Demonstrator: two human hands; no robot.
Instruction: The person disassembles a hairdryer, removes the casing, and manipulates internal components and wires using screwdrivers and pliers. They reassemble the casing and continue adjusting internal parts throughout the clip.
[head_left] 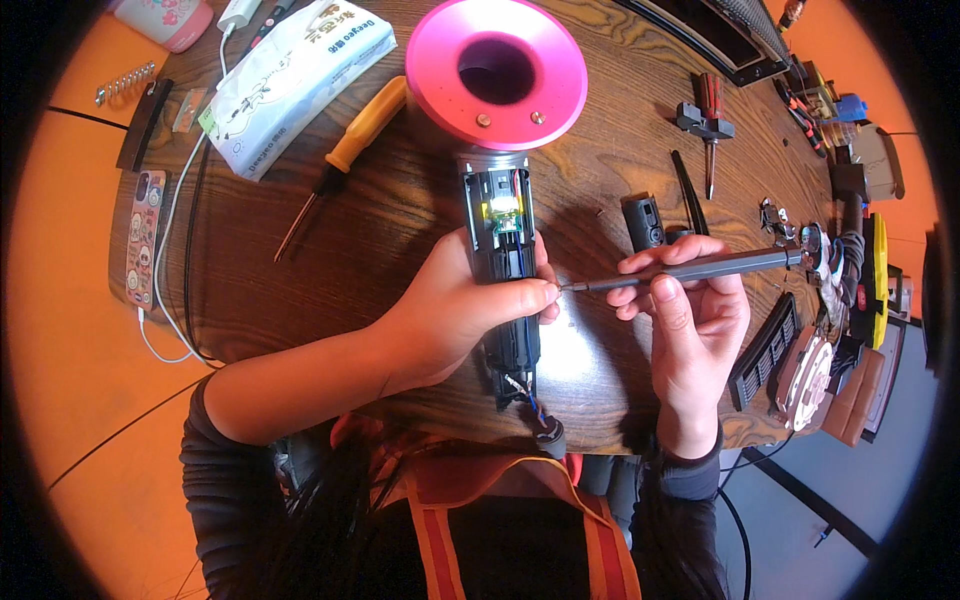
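A hair dryer with a pink round head point(560, 70) lies on the table, its dark handle opened so that a green circuit board point(507, 212) and wires show. My left hand point(480, 300) is wrapped round the handle, thumb across its front. In my right hand point(695, 320) is a slim dark precision screwdriver point(730, 264), held nearly level between thumb and fingers. Its tip reaches the left thumb at the handle's right side; whether a screw sits there is too small to tell. A cable end point(549, 432) hangs from the handle's bottom.
To the left lie a yellow-handled screwdriver point(368, 125), a tissue pack point(300, 85) and a phone point(146, 240) on a white cable. A dark cylindrical part point(643, 222) and a red-handled screwdriver point(711, 95) lie right. Several tools and parts crowd the right edge, including a black vent-like grille point(764, 350).
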